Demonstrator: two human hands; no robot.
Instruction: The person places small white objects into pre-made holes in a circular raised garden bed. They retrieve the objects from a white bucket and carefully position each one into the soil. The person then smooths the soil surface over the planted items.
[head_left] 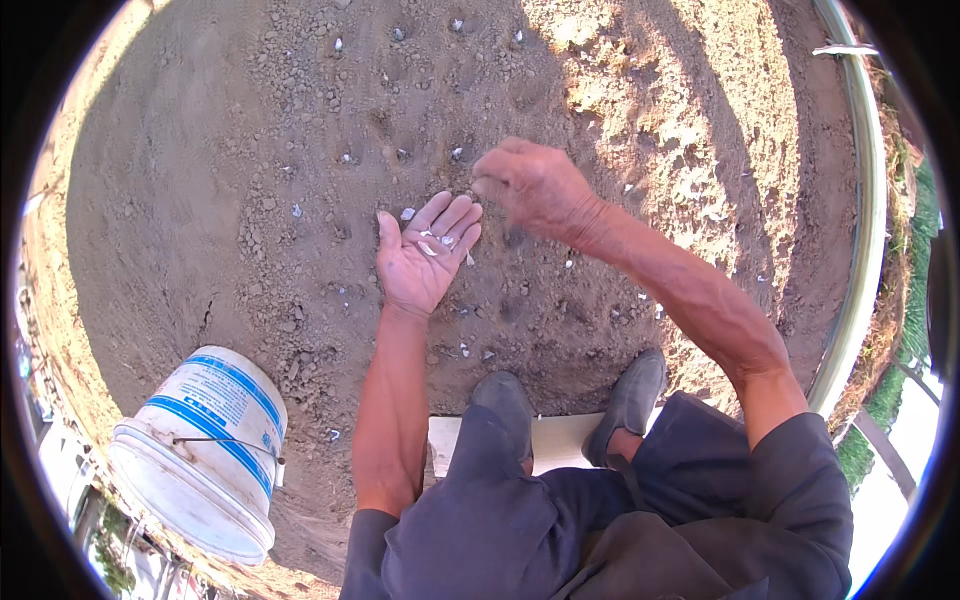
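Note:
My left hand (425, 255) is palm up above the soil, fingers stretched out. Several small whitish garlic cloves (427, 249) lie on its palm and fingers. Just right of its fingertips, my right hand (535, 188) hovers over the ground with thumb and fingers pinched together. Slight blur hides whatever is between those fingertips. More pale cloves sit in the brown soil (230, 150) in rough rows, some in small hollows, such as one clove (457, 154) ahead of my hands and another clove (338, 44) farther off.
At the lower left, a white bucket (215, 400) with blue bands and a wire handle leans over. My shoes (625, 400) rest by a pale board (560, 443). A light-coloured curved edging (868, 200) borders the soil on the right, with green growth (915, 290) beyond.

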